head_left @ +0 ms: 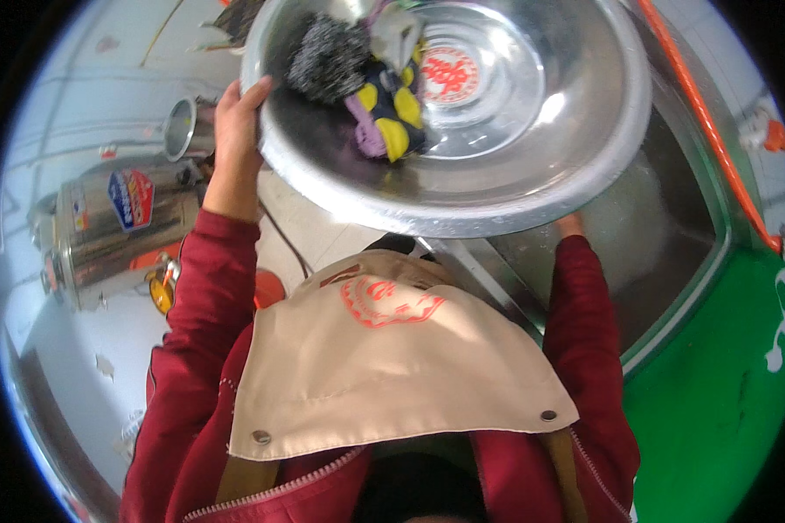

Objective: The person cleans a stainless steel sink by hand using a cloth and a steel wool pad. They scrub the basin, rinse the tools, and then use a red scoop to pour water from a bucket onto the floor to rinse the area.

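A wide steel basin (523,179) is raised in front of me, tilted so that its inside shows. My left hand (238,118) is closed on its left rim, the thumb over the edge. Under the right side of the basin goes my right arm; only a little of my right hand (570,225) shows, and its fingers are hidden. Inside the basin, at the left, lie a grey steel-wool scourer (327,59), a dark cloth with yellow spots (401,113) and purple parts, and a whitish crumpled piece (396,37). A red printed mark shows on the basin's bottom.
To the right is a metal sink (672,218) beside a green surface (715,418). An orange hose (706,109) runs along its far side. At the left stand a steel urn (126,231) and a small steel pot (183,131). A beige apron (401,357) covers my front.
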### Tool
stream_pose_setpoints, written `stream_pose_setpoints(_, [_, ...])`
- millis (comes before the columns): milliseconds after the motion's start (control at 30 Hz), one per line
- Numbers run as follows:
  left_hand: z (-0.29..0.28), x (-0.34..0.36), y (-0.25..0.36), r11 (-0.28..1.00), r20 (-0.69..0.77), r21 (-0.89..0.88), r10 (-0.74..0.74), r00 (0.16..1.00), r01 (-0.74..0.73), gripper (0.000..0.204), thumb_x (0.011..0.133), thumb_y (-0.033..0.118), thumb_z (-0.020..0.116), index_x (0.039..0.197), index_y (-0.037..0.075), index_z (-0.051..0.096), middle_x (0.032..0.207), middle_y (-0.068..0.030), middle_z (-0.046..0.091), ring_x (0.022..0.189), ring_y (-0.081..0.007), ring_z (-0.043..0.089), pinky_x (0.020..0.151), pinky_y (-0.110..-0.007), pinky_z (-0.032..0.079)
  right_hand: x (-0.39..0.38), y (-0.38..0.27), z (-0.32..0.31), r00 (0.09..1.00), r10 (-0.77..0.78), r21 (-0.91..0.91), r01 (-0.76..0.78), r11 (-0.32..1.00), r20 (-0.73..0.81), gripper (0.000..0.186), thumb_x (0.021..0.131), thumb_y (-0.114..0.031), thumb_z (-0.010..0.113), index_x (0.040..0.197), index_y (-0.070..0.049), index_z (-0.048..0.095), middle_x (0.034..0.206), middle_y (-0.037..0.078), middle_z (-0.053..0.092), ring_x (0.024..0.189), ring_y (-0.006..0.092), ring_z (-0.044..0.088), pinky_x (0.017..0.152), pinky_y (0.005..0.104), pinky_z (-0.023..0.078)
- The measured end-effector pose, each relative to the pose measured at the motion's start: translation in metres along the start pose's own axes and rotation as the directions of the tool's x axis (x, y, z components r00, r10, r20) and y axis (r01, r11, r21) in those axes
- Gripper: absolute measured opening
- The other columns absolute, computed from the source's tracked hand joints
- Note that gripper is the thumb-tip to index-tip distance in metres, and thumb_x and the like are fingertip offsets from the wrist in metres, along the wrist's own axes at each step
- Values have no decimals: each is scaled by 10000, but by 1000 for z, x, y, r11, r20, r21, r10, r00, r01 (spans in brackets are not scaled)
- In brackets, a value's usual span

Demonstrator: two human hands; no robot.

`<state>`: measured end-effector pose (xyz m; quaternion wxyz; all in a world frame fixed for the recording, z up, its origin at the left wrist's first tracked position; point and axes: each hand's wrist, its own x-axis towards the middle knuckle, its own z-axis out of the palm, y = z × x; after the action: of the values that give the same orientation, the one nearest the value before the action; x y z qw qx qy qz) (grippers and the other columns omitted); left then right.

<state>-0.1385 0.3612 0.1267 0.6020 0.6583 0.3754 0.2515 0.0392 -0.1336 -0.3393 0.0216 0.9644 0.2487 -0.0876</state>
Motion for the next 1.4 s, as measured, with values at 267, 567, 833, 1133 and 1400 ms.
stream_pose_setpoints(267, [-6, 5, -5, 997, 29, -73, -26, 999, 28, 280, 850, 103, 604, 1087, -26, 530, 931, -93, 622, 784, -153, 592, 712, -267, 474, -12, -38, -122, 964, 258, 476, -254, 842, 59, 341, 878, -260, 467, 1046, -2, 614, 1152, 180, 578, 1050, 321, 548, 925, 418, 404])
stream_pose_setpoints(567, [-6, 6, -6, 998, 24, -66, -15, 1000, 17, 413, 835, 166, 632, 1144, -56, 472, 972, -106, 605, 854, -169, 581, 765, -255, 446, -10, -34, -91, 931, 291, 597, -365, 715, 221, 535, 874, -336, 474, 1305, -23, 426, 1315, 191, 462, 1159, 346, 484, 1012, 373, 348])
stream_pose_setpoints(833, [-4, 5, -2, 997, 25, -67, -47, 999, 48, 266, 846, 106, 606, 1065, -25, 533, 921, -77, 618, 774, -145, 583, 702, -254, 459, -12, -43, -128, 812, 263, 460, -527, 715, 521, 598, 870, -332, 531, 1379, -84, 340, 1403, 170, 361, 1247, 333, 404, 1027, 378, 336])
stream_pose_setpoints(1133, [-2, 3, -2, 997, 13, -72, -29, 1000, 30, 310, 843, 123, 615, 1094, -33, 525, 945, -83, 615, 810, -153, 579, 739, -256, 450, -13, -28, -74, 953, 293, 558, -287, 778, 81, 452, 856, -336, 521, 1218, -65, 537, 1264, 188, 504, 1158, 333, 485, 976, 405, 392])
stream_pose_setpoints(1400, [-5, 3, -1, 997, -69, 52, -50, 996, 54, 395, 842, 161, 608, 1151, -55, 491, 1002, -91, 597, 869, -164, 563, 769, -269, 435, -21, -48, -101, 811, 418, 284, -549, 786, 410, 332, 874, -245, 433, 1114, -96, 607, 1205, 155, 555, 1118, 333, 516, 940, 434, 413])
